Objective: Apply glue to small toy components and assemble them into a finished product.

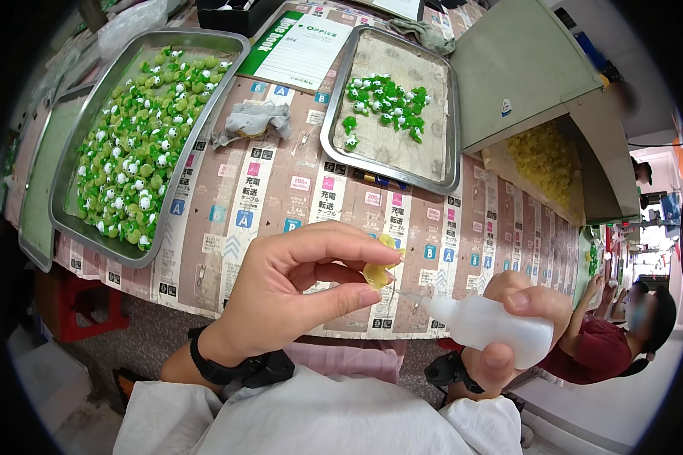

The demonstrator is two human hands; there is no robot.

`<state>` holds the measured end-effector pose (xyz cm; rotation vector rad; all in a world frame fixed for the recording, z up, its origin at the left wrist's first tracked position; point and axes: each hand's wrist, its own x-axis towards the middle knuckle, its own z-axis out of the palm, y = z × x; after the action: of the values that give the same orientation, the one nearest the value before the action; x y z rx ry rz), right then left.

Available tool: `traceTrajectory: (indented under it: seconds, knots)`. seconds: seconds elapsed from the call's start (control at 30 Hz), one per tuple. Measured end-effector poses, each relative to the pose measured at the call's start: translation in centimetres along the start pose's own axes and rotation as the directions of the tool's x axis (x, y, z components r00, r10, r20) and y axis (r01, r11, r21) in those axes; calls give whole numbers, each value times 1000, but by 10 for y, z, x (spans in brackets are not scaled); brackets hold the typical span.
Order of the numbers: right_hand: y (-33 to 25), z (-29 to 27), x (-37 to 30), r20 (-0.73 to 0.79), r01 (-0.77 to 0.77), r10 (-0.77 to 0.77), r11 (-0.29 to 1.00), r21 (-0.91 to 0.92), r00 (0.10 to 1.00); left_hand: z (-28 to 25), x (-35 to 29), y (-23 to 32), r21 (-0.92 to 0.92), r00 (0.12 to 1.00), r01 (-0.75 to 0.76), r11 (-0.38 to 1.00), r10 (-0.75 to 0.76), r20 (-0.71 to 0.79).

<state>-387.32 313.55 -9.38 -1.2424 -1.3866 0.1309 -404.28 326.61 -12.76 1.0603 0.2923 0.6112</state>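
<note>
My left hand pinches a small translucent yellow plastic piece between thumb and fingers, above the near part of the table. Wrapped round a white squeeze bottle is my right hand. The bottle lies tilted on its side in the grip, its thin needle nozzle pointing left. The needle's tip is at or very close to the yellow piece; I cannot tell whether they touch. Part of the piece is hidden behind my left fingers.
A metal tray full of green and white figures stands left; another tray holds fewer. On the right, a box contains yellow pieces. A notebook, a crumpled cloth and a red stool are nearby. A person works at right.
</note>
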Motion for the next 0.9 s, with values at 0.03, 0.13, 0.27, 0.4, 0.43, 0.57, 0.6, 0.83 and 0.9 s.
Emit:
traceTrajectory:
  seconds: [0.03, 0.13, 0.27, 0.4, 0.43, 0.57, 0.6, 0.83, 0.9]
  knots:
    - [0, -1, -1, 5, -11, 11, 1000, 20, 1000, -1, 0, 1, 1, 1000, -1, 1000, 1, 2]
    - [-1, 9, 9, -330, -111, 140, 988, 105, 934, 1, 0, 5, -14, 999, 24, 1000, -24, -24]
    - [30, 7, 16, -234, -306, 390, 894, 327, 890, -10, -5, 3, -62, 997, 47, 997, -50, -52]
    - [60, 29, 33, 159, -565, 542, 788, 245, 825, -29, -3, 5, -144, 996, 56, 988, -65, -65]
    - [69, 37, 36, 255, -491, 448, 860, 138, 857, -32, -3, 6, -199, 993, 1, 980, -25, -117]
    - [83, 71, 44, 509, -561, 513, 825, -69, 691, -43, -6, 8, -243, 966, -99, 965, 34, -257]
    - [92, 79, 38, 532, -522, 478, 849, -78, 699, -47, -8, 8, -245, 954, -116, 963, 39, -296]
    - [89, 66, 64, 671, -431, 471, 869, -242, 573, -60, -9, 14, -241, 924, -168, 956, 68, -375]
    - [103, 53, 77, 583, -392, 466, 883, -259, 665, -62, -9, 15, -215, 913, -188, 958, 90, -397]
